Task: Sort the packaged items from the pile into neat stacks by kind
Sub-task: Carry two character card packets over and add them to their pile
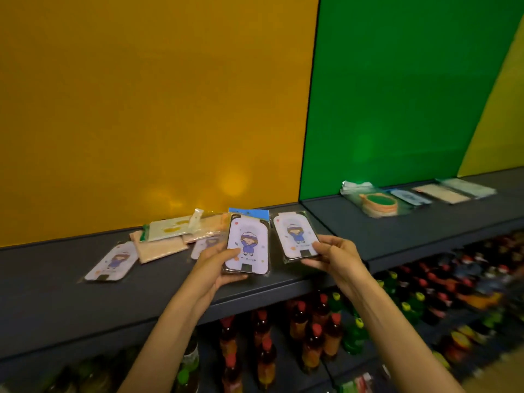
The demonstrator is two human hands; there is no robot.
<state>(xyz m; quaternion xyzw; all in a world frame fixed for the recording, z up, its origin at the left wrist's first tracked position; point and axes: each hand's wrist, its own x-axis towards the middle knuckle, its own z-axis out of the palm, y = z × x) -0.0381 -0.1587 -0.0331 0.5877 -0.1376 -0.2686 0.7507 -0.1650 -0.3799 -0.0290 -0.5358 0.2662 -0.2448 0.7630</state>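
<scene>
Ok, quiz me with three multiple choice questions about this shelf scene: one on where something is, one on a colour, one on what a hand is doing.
1. Where does the loose cartoon-girl pack lie?
A. on the shelf, left of the hands
B. among the bottles below
C. against the green panel

2. What colour is the header card on the pack in the left hand?
A. red
B. blue
C. black

3. What is the right hand doing?
A. resting flat on the shelf
B. hanging empty
C. holding a cartoon-girl pack

Answers: 1 A, it lies flat on the grey shelf at the left. 2 B, a blue strip tops the left-hand pack. 3 C, its fingers grip the right-hand pack.
</scene>
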